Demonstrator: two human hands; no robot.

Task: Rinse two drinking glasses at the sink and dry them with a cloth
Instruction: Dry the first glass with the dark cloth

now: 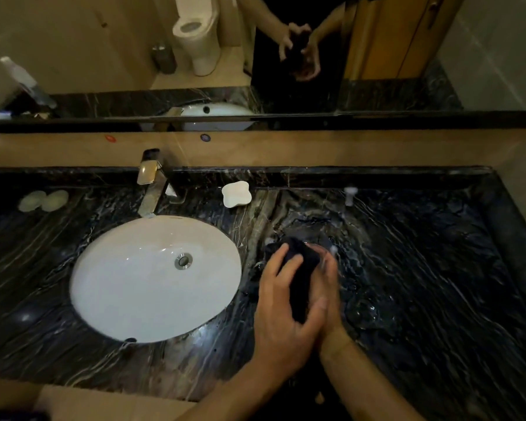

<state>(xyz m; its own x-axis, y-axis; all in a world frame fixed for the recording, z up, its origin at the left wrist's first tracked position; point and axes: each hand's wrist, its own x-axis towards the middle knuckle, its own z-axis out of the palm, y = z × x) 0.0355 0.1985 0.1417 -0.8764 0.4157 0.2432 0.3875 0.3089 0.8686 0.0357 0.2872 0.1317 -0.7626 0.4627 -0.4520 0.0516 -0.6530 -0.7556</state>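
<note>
Both my hands meet above the dark marble counter point(438, 268), just right of the white sink point(128, 287). My left hand point(281, 311) presses a dark cloth point(301, 278) against a clear drinking glass point(328, 253), which is faint and blurred. My right hand point(331, 293) holds that glass from the far side and is mostly hidden by the cloth and the left hand. A second clear glass point(362, 312) seems to stand on the counter right of my hands, hard to make out against the stone.
A metal faucet point(149, 183) stands behind the sink. A white soap dish point(236, 194) sits to its right, two pale round pieces point(43, 200) at far left, a small white object point(349, 194) at the back. A mirror runs above.
</note>
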